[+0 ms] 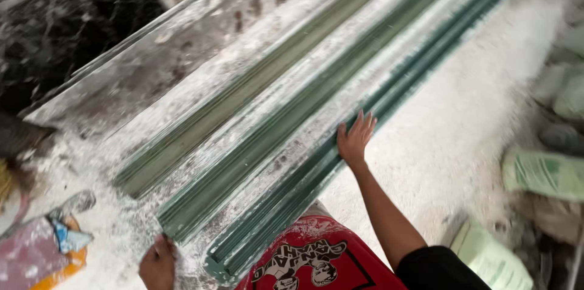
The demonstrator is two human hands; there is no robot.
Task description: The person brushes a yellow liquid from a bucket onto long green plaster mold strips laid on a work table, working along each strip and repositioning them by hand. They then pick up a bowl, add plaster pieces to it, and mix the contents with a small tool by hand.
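up close, dusty green ridged mould [286, 125]: right hand [354, 139] fingers spread flat on it, left hand [158, 264] fingers' state unclear.

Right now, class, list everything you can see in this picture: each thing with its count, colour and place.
Long ridged moulds: several stacked side by side, green dusted white, running from bottom centre to top right.
White powder: one spread, white, on the ground right of the moulds.
Sacks: several, pale green, right edge.
Red garment: one, red with a dark print, bottom centre.
Right hand: one, fingers spread flat on the moulds' right edge.
Left hand: one, at the moulds' near end, bottom left; grip unclear.
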